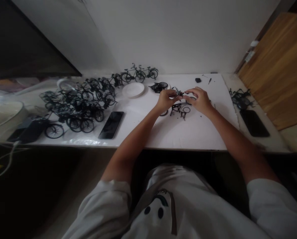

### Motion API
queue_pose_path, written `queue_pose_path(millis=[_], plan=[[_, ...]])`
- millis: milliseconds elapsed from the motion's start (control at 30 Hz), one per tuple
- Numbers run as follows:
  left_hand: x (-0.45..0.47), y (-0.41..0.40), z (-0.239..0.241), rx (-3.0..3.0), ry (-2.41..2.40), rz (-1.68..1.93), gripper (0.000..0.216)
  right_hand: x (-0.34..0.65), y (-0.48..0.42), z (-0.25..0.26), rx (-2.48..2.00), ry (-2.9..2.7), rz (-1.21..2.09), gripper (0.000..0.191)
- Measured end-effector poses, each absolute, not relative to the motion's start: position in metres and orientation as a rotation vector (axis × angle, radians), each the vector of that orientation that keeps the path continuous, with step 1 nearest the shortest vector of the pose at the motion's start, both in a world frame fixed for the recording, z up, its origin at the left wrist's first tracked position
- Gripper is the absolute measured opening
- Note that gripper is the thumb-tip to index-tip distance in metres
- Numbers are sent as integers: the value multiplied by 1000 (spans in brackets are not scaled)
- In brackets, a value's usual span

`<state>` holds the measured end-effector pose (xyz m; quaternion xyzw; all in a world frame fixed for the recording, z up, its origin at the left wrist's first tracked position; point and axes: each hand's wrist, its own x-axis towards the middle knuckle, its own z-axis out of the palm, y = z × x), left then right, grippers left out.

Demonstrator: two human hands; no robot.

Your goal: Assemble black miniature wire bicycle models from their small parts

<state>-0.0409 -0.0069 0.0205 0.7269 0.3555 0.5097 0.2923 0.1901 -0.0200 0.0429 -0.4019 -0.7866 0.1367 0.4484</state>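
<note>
Between my two hands, above the white board (178, 132), is a small dark model bicycle part (179, 93); its exact shape is too small to make out. My left hand (165, 99) pinches it from the left with thumb and fingers. From the right, my right hand (199, 99) closes thumb and forefinger at its other side. Just below the hands lies a black miniature bicycle frame (180, 111) with a wheel. Behind my left hand rests a pile of black bicycle parts (159, 87), and another wheel (164, 113) shows partly under my left wrist.
Many miniature bicycles (81, 103) crowd the left side; several stand along the wall (133, 74). A white dish (133, 90) and a phone (111, 125) sit nearer. Further right are a small black block (198, 80), more bicycle parts (241, 98) and a dark flat object (255, 122).
</note>
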Motion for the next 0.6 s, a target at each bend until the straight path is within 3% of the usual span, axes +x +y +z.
queue_pose_path(millis=[300,600], plan=[[-39,-7,21,1977,947,1274,33,185,-24,40,-962,-1780,613,41],[-37,-15,28,1844,933,1318,39,181,-30,49,-989,-1710,719,49]])
